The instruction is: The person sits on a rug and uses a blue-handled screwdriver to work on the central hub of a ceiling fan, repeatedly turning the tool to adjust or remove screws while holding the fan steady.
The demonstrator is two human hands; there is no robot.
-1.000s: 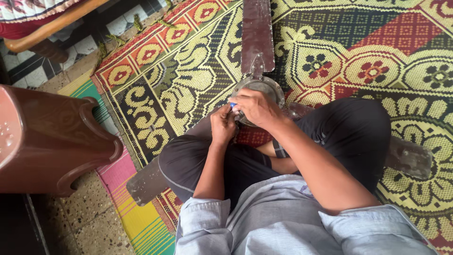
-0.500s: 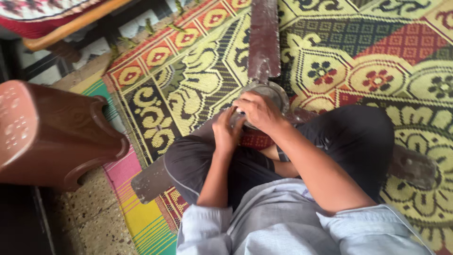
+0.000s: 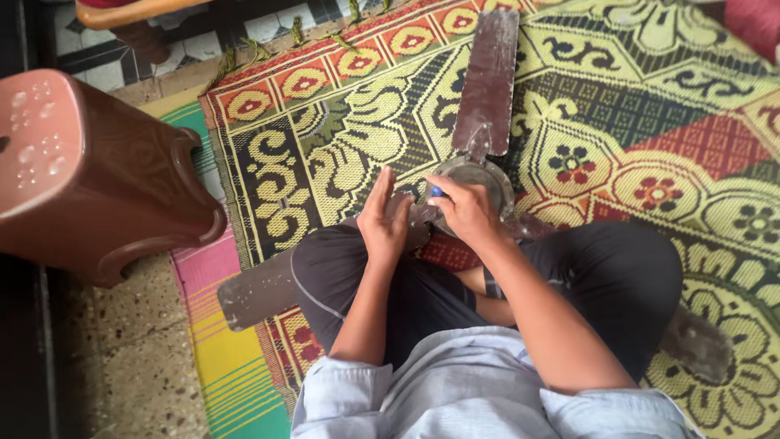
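A brown ceiling fan lies on a patterned mat in front of my crossed legs. Its round motor hub (image 3: 484,176) sits just past my knees. One blade (image 3: 488,81) points away from me, a second blade (image 3: 256,290) sticks out at lower left, and a third blade (image 3: 697,341) shows at lower right. My left hand (image 3: 385,218) rests flat, fingers apart, on the near left side of the hub. My right hand (image 3: 463,211) is on the hub and closed around a small blue-handled tool (image 3: 436,192), most of it hidden in the fist.
A brown plastic stool (image 3: 89,171) stands at the left on the speckled floor (image 3: 122,358). The yellow, green and red woven mat (image 3: 650,122) covers the ground ahead and to the right. A striped mat edge (image 3: 227,366) lies beside it. A wooden furniture leg (image 3: 142,36) is at the top left.
The view has shifted, so the fan and stool sit lower and more to the right in frame. My left hand has opened flat by the hub. My right hand stays on the hub.
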